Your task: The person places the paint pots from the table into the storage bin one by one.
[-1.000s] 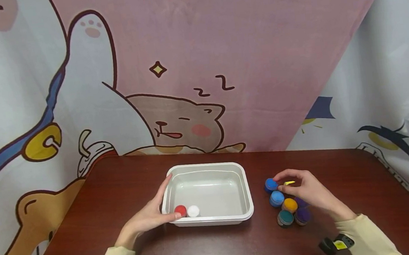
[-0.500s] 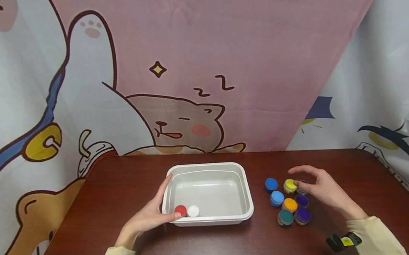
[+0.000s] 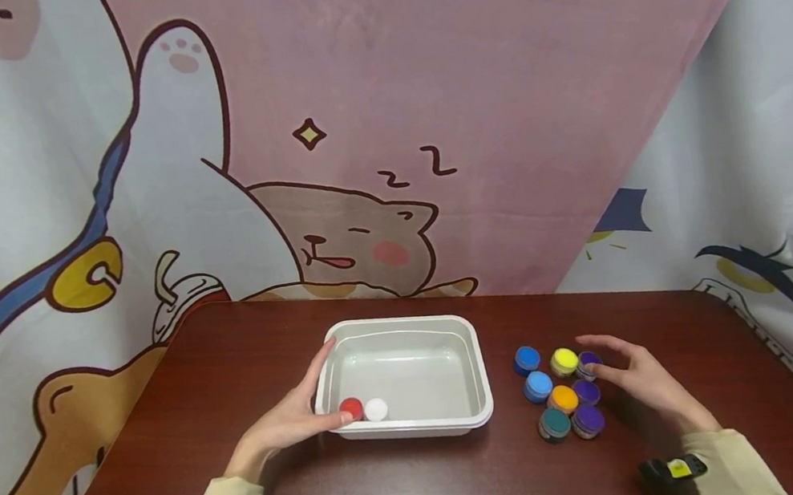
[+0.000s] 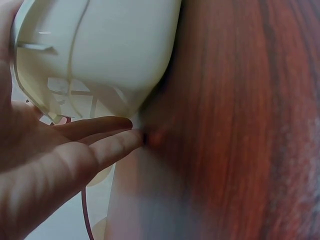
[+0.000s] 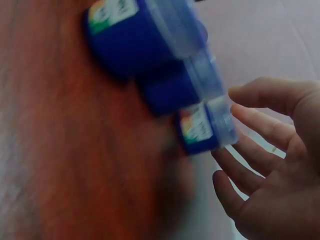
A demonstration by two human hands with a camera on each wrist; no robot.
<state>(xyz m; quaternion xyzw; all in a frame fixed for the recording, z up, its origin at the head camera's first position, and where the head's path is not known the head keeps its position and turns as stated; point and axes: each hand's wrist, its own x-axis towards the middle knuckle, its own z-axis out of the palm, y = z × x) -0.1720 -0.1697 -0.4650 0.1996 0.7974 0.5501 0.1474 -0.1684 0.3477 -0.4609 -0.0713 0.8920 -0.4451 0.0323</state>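
Note:
A white plastic tray stands mid-table with a red-lidded jar and a white-lidded jar in its near left corner. My left hand rests against that corner, fingers straight along the left wall and thumb by the front rim; the left wrist view shows the fingers touching the tray. To the right sits a cluster of small jars: blue, light blue, yellow, orange, teal, purple. My right hand hovers open beside the purple ones, holding nothing.
The dark wooden table has rounded far corners, and a cartoon-printed cloth hangs close behind it. In the blurred right wrist view, blue-walled jars lie just past my spread fingers.
My right hand set the yellow jar down among the cluster, let go and drew back to the right with fingers spread. The left hand and tray stayed put.

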